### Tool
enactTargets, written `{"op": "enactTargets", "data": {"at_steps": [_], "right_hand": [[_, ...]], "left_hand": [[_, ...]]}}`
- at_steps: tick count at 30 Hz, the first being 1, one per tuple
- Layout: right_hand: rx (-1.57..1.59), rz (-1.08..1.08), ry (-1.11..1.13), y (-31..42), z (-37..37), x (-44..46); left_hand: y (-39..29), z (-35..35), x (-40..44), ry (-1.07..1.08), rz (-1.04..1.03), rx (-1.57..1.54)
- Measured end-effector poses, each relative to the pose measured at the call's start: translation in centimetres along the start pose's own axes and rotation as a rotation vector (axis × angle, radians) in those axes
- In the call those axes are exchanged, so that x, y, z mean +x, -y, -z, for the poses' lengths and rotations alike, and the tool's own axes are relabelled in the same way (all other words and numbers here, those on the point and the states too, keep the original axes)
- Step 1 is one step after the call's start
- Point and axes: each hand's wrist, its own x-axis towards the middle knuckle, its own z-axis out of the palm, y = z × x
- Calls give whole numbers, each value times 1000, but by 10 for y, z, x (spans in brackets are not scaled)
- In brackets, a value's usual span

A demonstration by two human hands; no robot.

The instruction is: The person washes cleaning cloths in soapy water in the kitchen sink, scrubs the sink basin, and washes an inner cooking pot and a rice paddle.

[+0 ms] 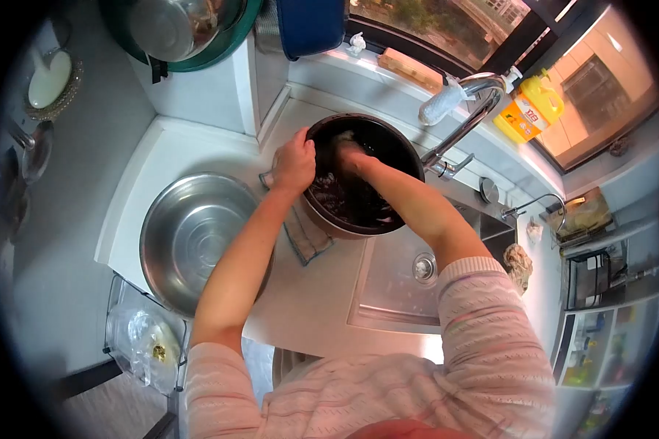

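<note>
A dark round pot (324, 214) with water in it stands on the counter at the sink's left edge. My left hand (295, 162) grips the pot's left rim, its fingers wrapped over the edge. Inside the pot is my right hand (350, 157), reaching down into the dark interior; its fingers are hidden, and what they touch cannot be made out. A folded cloth (305, 233) lies partly under the pot, below my left hand. To the left of my left forearm sits a large steel basin (190, 238) with nothing visible in it.
The steel sink (395, 282) lies right of the pot, with a curved faucet (483, 110) above it. A yellow bottle (529, 110) and a wooden block (410, 69) are by the window. A crumpled brown item (518, 267) lies right of the sink.
</note>
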Motion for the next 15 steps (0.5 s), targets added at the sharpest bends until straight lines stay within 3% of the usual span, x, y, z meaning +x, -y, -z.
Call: {"op": "enactTargets", "data": {"at_steps": [3, 6, 9, 12, 13, 15], "right_hand": [[131, 4, -230, -16, -25, 23], [290, -17, -219, 7, -20, 31], [724, 208, -524, 32, -40, 21], [-659, 546, -529, 48, -62, 21], [-891, 607, -272, 38, -67, 6], [-1642, 874, 97, 71, 18, -63]], "left_hand": [[-1, 1, 0, 27, 11, 12], [-3, 2, 1, 20, 37, 28], [-2, -2, 3, 38, 95, -24], [-5, 0, 2, 15, 83, -30], [-7, 1, 1, -1, 66, -19], [-8, 2, 0, 0, 78, 3]]}}
